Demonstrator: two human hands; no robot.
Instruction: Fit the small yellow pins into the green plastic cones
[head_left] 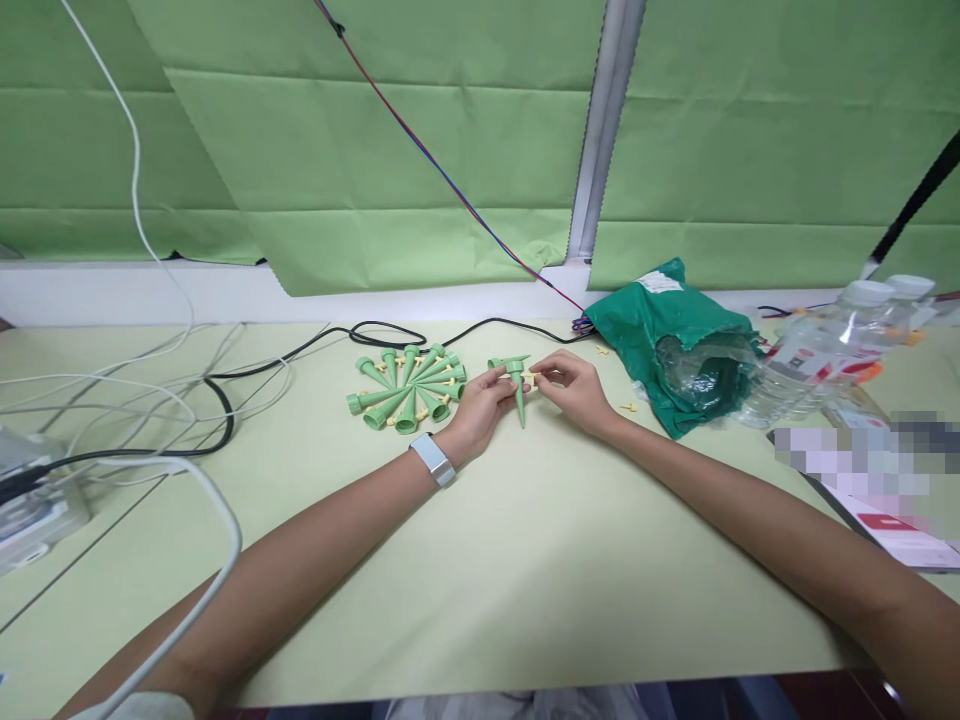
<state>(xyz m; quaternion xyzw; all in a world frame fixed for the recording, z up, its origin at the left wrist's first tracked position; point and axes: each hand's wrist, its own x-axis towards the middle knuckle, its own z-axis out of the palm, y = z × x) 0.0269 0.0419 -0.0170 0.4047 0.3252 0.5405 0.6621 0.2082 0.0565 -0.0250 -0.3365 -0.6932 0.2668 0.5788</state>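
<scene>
My left hand (474,410), with a watch (433,460) on its wrist, is closed on a green plastic watering spike (520,402), its point downward. My right hand (577,390) pinches a small yellow valve (533,379) against the side of that spike; whether it is seated there I cannot tell. Another green piece shows just behind the held spike. Left of my hands, several green watering spikes (389,404) lie in a ring, points toward the middle, with yellow valves on or between them. Loose yellow valves (628,407) lie to the right of my right hand.
A torn green plastic bag (667,345) with clear wrap inside lies at the back right. Beside it stand clear water bottles (814,350), near a printed sheet (892,520). White and black cables (225,400) and a white power strip (45,500) occupy the left.
</scene>
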